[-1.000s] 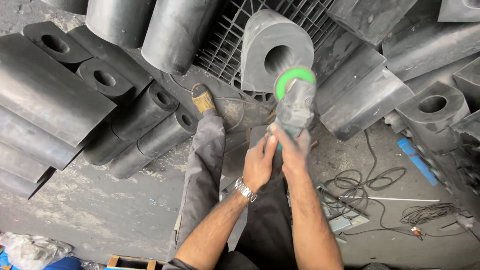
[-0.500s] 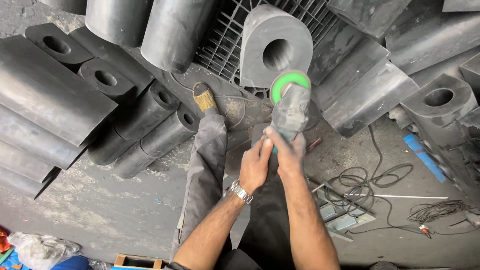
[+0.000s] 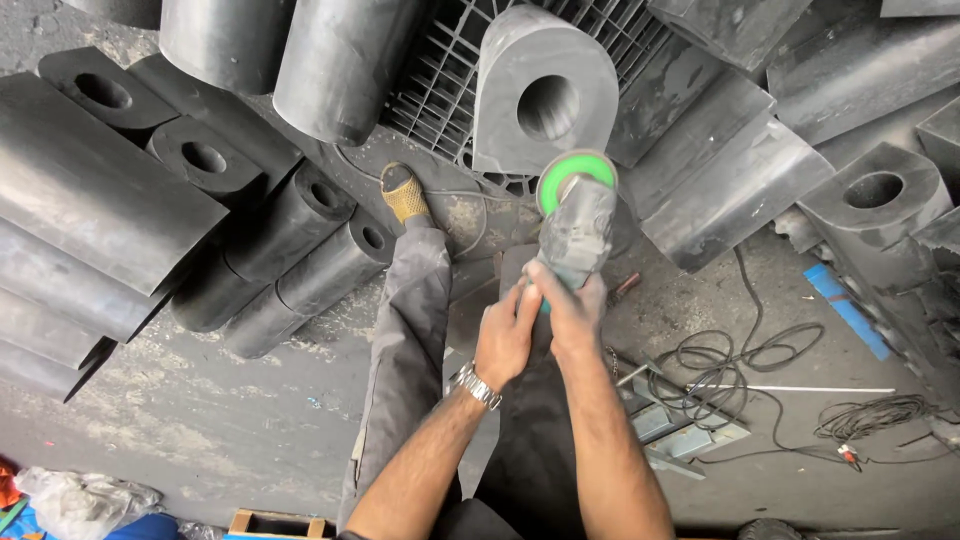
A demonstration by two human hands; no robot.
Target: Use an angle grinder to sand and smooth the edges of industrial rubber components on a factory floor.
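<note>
The rear of the grinder (image 3: pixel 578 235) is hidden under both hands (image 3: pixel 540 325), and its green disc (image 3: pixel 575 180) shows only as a blurred ring. Black blocks (image 3: pixel 90 190) run off the left, top and right edges. The person's forearms are cut off at the bottom edge.

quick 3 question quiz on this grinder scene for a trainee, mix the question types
1. True or false: both hands grip the angle grinder.
2. The grinder's disc is which colour? A red B green C yellow
3. Which wrist wears the watch?

Key:
1. True: left hand and right hand both hold its body.
2. B
3. The left.
</note>
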